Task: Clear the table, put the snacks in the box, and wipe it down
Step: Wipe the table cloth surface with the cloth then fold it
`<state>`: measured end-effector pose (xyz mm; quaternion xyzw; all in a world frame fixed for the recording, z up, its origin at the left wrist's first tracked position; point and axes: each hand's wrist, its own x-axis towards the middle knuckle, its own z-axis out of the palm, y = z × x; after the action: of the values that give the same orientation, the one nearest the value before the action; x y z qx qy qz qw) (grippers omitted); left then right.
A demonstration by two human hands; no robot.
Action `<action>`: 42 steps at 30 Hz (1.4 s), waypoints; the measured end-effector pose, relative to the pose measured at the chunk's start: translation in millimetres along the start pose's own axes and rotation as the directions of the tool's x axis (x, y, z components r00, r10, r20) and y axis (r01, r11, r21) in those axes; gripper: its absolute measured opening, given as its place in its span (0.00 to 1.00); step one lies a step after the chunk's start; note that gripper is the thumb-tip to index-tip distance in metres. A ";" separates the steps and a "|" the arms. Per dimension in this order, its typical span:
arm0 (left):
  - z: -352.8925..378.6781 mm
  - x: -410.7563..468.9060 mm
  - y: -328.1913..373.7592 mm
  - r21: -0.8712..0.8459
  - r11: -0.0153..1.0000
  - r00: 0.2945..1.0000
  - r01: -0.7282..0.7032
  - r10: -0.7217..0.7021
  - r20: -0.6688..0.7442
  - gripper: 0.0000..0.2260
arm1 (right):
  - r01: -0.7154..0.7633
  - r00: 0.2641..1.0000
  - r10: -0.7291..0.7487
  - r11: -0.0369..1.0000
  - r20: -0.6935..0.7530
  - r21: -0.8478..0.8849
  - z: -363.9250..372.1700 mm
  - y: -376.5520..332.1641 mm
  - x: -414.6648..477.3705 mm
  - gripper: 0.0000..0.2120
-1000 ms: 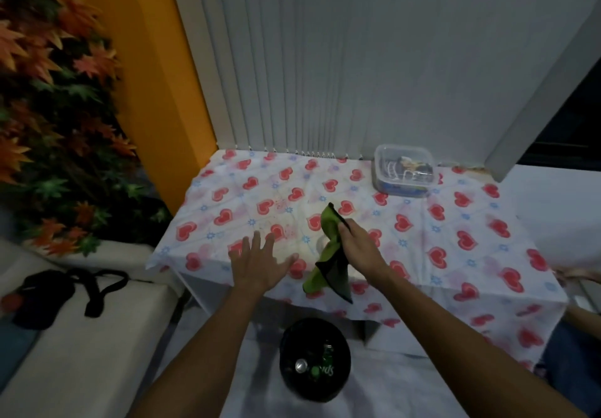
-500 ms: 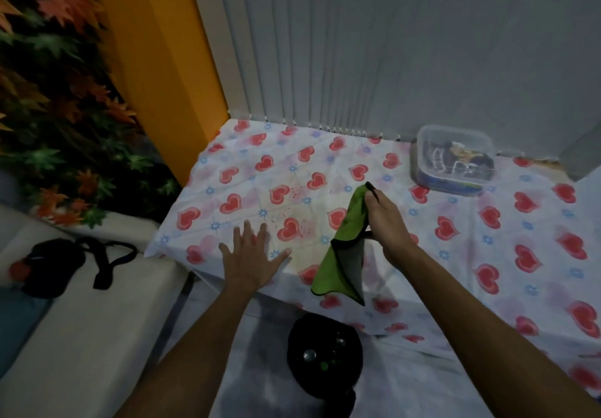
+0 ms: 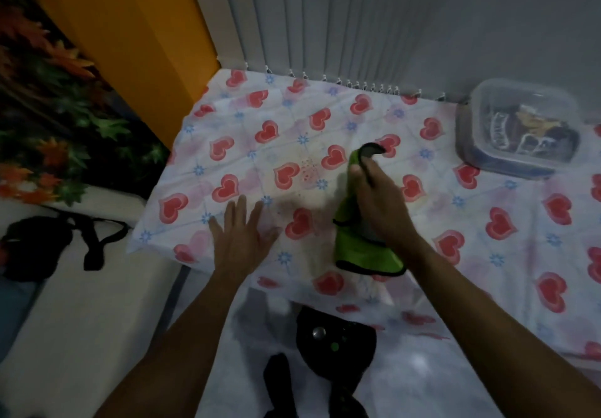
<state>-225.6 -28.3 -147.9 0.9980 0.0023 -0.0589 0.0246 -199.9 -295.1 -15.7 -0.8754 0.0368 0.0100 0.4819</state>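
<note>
Center frame, right hand (image 3: 380, 203) has fingers clamped on the green cloth (image 3: 357, 248) over the tabletop (image 3: 325, 108), left hand (image 3: 240, 238) flat, fingers spread, snack box (image 3: 517, 131) upper right, so wiping step I'd say, cloth needs pressing down next.

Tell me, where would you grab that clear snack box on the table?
Probably by its left and right walls, just under the rim, coming from the front and above: the clear box sits flat, and the blinds stand close behind it.
</note>
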 end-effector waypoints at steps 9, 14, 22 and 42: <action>16.9 -0.1 -9.2 -0.037 0.999 0.997 -0.032 0.030 -0.071 0.36 | 0.373 0.923 -0.167 0.611 0.347 -0.698 101.3 87.5 -7.7 0.24; 21.1 0.6 -11.2 -0.041 0.998 0.996 -0.040 0.037 -0.078 0.37 | 0.417 0.904 -0.145 0.509 0.403 -0.752 110.6 100.8 -7.9 0.27; 24.9 -0.2 -13.2 -0.053 0.997 0.997 -0.050 0.047 -0.065 0.41 | 0.599 0.798 -0.254 0.437 0.546 -0.671 113.8 106.1 -5.5 0.27; 22.4 5.8 -17.5 -0.146 0.976 0.979 -0.163 0.141 -0.149 0.34 | 0.211 0.976 -0.189 0.675 0.111 -0.707 85.9 125.0 69.8 0.27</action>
<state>-222.6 -11.9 -171.7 0.9918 -0.0676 0.0124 0.1076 -138.0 -292.9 -170.7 -0.9918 -0.0728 -0.0169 0.1032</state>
